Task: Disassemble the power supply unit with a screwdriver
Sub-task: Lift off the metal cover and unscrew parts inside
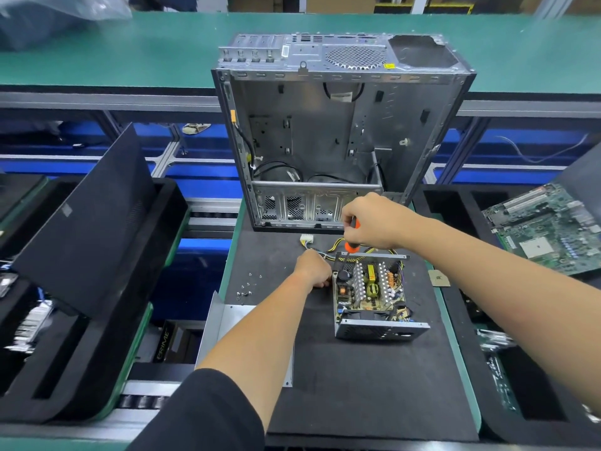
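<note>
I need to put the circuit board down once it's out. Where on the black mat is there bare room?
The widest bare patch of the black mat lies on the near side of the power supply unit, right of the grey metal cover. A narrower strip runs along the unit's right side. It is crowded left of the unit: loose screws, the left hand, and cables toward the computer case.

A green workbench (162,50) runs across the back. Below it, blue panels (208,180) sit behind grey metal rails (107,100). Cardboard boxes (338,3) stand beyond.
</note>
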A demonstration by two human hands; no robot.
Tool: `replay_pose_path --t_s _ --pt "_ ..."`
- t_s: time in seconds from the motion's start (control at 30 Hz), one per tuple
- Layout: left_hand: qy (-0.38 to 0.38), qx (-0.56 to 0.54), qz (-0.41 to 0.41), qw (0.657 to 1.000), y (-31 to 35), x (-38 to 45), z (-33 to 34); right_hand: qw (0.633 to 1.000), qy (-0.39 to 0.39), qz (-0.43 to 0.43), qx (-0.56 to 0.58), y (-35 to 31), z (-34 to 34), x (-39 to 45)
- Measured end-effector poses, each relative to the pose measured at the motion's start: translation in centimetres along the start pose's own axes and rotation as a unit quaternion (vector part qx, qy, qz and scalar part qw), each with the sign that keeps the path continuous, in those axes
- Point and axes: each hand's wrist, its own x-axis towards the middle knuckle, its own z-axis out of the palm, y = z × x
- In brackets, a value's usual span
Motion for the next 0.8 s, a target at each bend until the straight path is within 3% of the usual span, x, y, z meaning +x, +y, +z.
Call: replay_pose_path --t_s 0.27,0.47,0.8 --pt "0.005 0.013 0.017 1.0 0.1 -0.2 -1.4 0.998 0.021 -0.005 0.06 0.0 -1.1 0.1" --pt "-0.111 -0.084 0.056 0.989 0.1 -2.1 -4.4 0.994 0.028 -0.012 0.103 -0.5 -1.7 0.5" --pt "-0.077 -0.189 0.078 0.976 -3.1 -4.0 -10.1 0.979 0.033 -0.042 0.198 -2.8 -2.9 2.7"
